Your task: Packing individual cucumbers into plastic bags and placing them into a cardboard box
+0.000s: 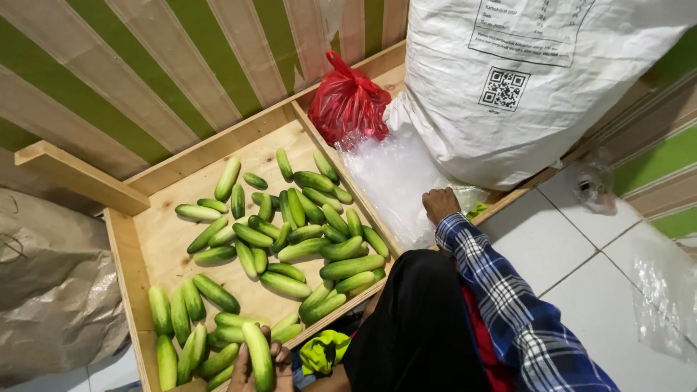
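The left hand held a cucumber over the wooden tray; a snug grip suited it. The right hand, maybe closed, pressed clear plastic bags beside it.

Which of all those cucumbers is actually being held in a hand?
The cucumber at the bottom edge of the wooden bin: the left hand grips it, fingers wrapped round it, while the others lie loose on the boards.

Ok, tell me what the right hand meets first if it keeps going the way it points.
The right hand points at the clear plastic bags, which it already seems to touch; behind them stands the big white sack. Depth is unclear.
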